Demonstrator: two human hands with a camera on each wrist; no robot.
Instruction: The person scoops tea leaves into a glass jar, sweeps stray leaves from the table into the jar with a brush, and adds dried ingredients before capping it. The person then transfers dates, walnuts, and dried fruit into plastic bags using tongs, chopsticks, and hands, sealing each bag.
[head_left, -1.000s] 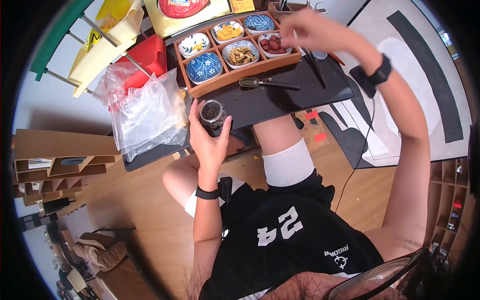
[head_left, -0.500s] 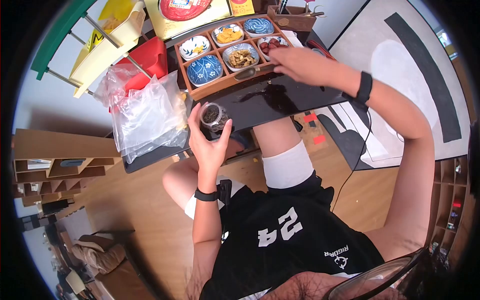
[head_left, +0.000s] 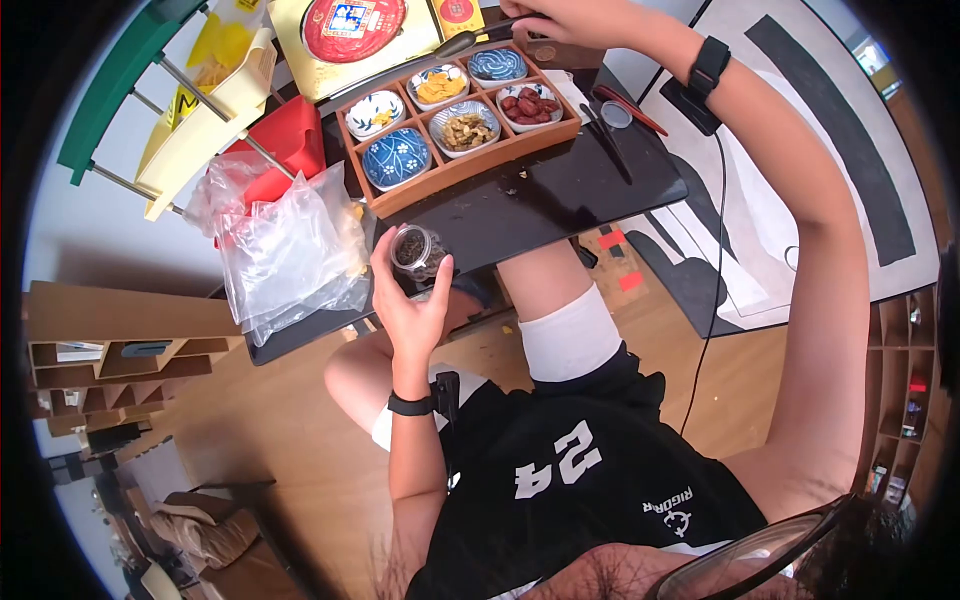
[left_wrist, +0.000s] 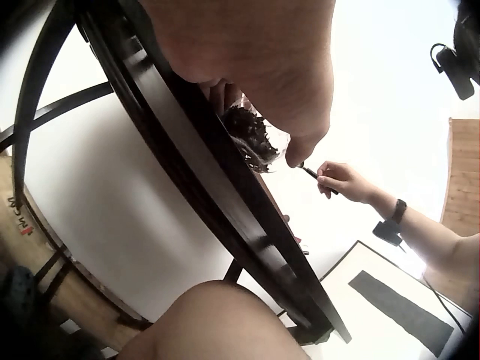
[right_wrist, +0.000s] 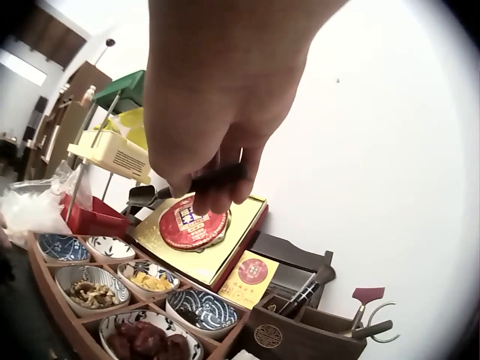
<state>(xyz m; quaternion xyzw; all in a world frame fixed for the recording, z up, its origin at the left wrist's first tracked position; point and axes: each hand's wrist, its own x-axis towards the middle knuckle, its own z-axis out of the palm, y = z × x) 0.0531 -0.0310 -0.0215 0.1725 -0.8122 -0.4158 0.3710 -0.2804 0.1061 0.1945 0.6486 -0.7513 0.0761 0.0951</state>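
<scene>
In my left hand (head_left: 412, 318) is a clear round jar (head_left: 418, 252) of dark, leafy-looking bits, held upright near the table's front edge. The left wrist view shows the jar (left_wrist: 251, 139) between the fingers and thumb of that hand (left_wrist: 262, 60). My right hand (head_left: 572, 20) grips the black handle of a small scoop (head_left: 456, 43), raised by the tray's back right corner. From the right wrist, the scoop's head (right_wrist: 142, 196) points left past the curled fingers of the hand (right_wrist: 217, 112); whether it holds anything is unclear.
A wooden six-compartment tray (head_left: 470, 165) holds patterned bowls, among them red dates (head_left: 528, 104), walnuts (head_left: 465, 132) and yellow slices (head_left: 440, 87). Behind it stands a gold box (head_left: 330, 75). Plastic bags (head_left: 290, 255) lie left; dark tongs (head_left: 612, 150) lie right. A wooden tool holder (right_wrist: 300, 330) stands behind.
My right hand has taken up the scoop from the table front of the tray and carried it up to the tray's back. My left hand still holds the jar.
</scene>
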